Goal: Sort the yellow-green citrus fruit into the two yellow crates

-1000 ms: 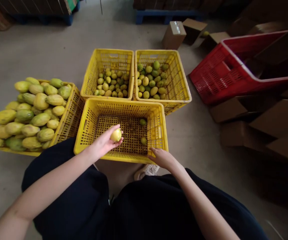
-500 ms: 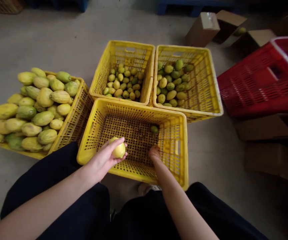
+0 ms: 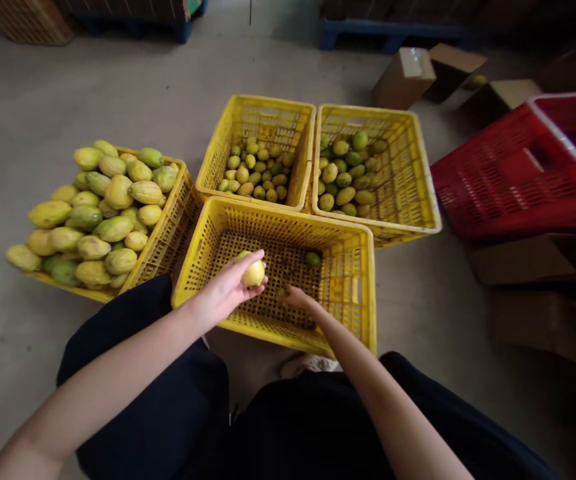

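My left hand (image 3: 228, 287) is closed round a yellow lemon (image 3: 254, 273), held over the near yellow crate (image 3: 273, 212). Down inside that crate, my right hand (image 3: 295, 297) has its fingers closed on a small yellow-green lemon (image 3: 282, 293), mostly hidden by the fingers. A single green lemon (image 3: 313, 259) lies on the crate floor by its far right side, apart from both hands.
Behind stand two yellow crates, the left one (image 3: 312, 143) and the right one (image 3: 425, 167), each with several small lemons. A crate (image 3: 168, 227) heaped with larger oblong fruits (image 3: 113, 200) is at left. A red crate (image 3: 498, 160) and cardboard boxes (image 3: 523, 257) flank the right.
My right hand has moved left across the crate floor, and a yellow-green lemon now shows at its fingertips. My left hand keeps its lemon, slightly higher and to the right. The view has shifted.
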### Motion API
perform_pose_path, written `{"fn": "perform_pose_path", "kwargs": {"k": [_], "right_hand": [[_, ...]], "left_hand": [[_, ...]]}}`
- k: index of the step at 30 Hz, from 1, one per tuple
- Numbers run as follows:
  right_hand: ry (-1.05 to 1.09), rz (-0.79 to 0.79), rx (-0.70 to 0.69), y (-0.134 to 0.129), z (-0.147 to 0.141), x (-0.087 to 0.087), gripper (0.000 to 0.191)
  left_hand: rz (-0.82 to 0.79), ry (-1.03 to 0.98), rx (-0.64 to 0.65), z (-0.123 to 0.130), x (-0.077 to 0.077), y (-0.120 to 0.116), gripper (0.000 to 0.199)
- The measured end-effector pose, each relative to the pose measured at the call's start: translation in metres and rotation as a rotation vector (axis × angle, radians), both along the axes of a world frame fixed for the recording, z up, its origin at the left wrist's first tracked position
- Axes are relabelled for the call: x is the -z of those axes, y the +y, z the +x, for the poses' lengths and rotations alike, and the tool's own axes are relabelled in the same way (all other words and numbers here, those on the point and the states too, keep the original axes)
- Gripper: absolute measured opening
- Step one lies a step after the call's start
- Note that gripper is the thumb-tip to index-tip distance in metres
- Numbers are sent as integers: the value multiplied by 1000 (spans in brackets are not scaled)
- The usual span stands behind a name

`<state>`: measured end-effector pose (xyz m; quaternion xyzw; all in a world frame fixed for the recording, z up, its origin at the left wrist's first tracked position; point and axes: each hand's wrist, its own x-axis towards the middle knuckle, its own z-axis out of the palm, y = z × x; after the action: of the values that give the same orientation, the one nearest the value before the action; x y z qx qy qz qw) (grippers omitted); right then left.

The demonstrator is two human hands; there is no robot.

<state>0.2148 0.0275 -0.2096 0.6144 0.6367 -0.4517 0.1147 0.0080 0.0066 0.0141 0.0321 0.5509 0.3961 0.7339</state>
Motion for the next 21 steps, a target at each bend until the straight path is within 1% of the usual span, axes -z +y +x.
{"fn": "perform_pose_path", "kwargs": {"k": [2, 3, 5, 6, 7, 9, 10, 11, 12, 14, 17, 21], "right_hand": [[75, -27, 51, 9, -1, -27, 33], [109, -20, 77, 15, 0, -45, 32], [235, 38, 153, 24, 7, -89, 35], [341, 73, 205, 27, 11, -113, 39], [499, 103, 276, 28, 15, -137, 44], [812, 158, 389, 22, 21, -182, 53], [927, 189, 425, 15, 22, -201, 55], [1004, 222, 450, 8, 22, -216, 55], [1063, 253, 476, 0, 21, -227, 55], [1161, 296, 524, -16, 15, -240, 53], [1248, 318, 523, -31, 2, -249, 52], [1280, 333, 477, -31, -9, -256, 55]], "left_hand": [[57, -23, -38, -3, -5, 7, 15], [72, -40, -70, -3, -8, 10, 14], [90, -89, -140, -4, -15, 17, 12], [103, -124, -166, -3, -20, 19, 13], [122, -162, -178, -2, -24, 20, 14], [173, -229, -163, 1, -32, 20, 21], [202, -251, -142, 3, -35, 18, 27], [230, -266, -115, 5, -37, 15, 33], [255, -275, -91, 7, -39, 11, 39], [292, -286, -53, 12, -39, 2, 47], [340, -304, -38, 20, -36, -10, 47], [429, -260, -73, 30, -32, -15, 49]]}}
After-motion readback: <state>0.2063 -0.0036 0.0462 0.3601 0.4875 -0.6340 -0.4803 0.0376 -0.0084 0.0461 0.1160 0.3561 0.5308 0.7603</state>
